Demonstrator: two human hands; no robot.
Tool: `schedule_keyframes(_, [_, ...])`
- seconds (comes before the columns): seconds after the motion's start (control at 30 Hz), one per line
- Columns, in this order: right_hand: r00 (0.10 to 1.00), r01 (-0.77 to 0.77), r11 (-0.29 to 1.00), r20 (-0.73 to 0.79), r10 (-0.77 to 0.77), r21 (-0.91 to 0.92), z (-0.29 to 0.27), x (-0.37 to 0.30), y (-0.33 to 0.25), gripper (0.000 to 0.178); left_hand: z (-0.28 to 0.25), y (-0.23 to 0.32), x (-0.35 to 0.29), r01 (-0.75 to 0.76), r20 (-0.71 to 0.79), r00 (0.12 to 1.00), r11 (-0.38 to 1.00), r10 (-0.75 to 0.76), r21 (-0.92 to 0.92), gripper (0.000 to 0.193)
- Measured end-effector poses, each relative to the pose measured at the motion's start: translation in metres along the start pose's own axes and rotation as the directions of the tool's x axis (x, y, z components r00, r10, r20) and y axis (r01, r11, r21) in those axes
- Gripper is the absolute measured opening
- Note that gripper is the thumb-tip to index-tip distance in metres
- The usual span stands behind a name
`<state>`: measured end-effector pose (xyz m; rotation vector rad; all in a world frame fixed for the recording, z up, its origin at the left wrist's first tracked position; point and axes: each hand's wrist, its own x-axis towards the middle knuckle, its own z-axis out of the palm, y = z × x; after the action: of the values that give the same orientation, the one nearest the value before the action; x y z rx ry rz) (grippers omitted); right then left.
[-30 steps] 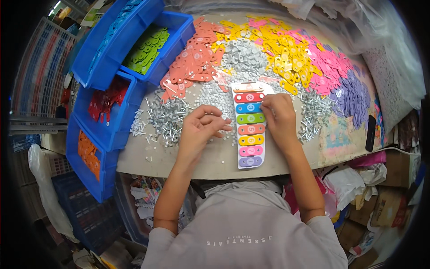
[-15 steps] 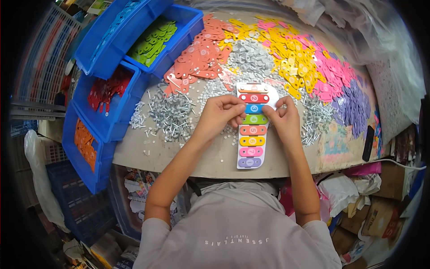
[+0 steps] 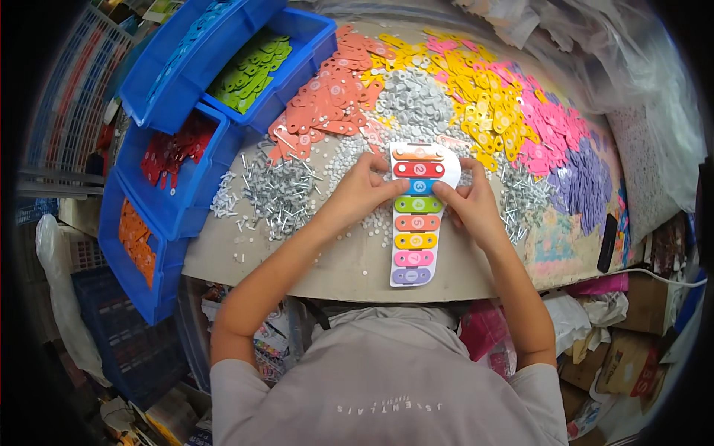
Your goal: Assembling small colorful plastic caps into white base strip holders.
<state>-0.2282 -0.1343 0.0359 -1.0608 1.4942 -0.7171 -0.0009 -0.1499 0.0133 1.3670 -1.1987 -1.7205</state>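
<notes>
two hands meet over a white toy xylophone board [image 3: 415, 223] that lies lengthwise near the middle of the surface [image 3: 335, 260], its narrow end toward the person. the left hand [image 3: 362, 192] comes in from the left and the right hand [image 3: 465, 204] from the right; their fingertips press together on the blue bar [image 3: 421, 186], the third from the far end, pinching it at both ends. orange and red bars sit beyond it on the board, and green, orange, yellow, pink and purple bars run on toward the near edge.

just left of the board lies a heap of small silver pins [image 3: 279, 197], with white beads scattered around the left hand. on the far side are piles of loose bars: orange ones [image 3: 323, 104] at far left, a grey pile of small discs [image 3: 413, 97] in the middle, yellow ones [image 3: 483, 97] to the right, then pink ones [image 3: 554, 130] and purple ones [image 3: 584, 178] at the right edge. blue bins [image 3: 223, 67] stand along the left, holding green, red and orange bars. a dark phone-like object [image 3: 608, 243] lies near the right edge.
</notes>
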Motion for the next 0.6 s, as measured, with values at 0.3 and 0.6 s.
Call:
schedule_keyframes(0.3, [0.978,-0.060,0.998,0.198,0.064,-0.026,-0.009,0.004,-0.024,0.083,-0.009,0.014,0.009,0.106,0.114,0.986,0.986,-0.121,0.130,0.054])
schedule_keyframes(0.6, [0.964,-0.090,0.996,0.250,0.089,-0.008,-0.012,0.014,-0.019,0.083,-0.008,0.008,0.018,-0.020,0.217,0.976,0.997,0.003,0.076,0.058])
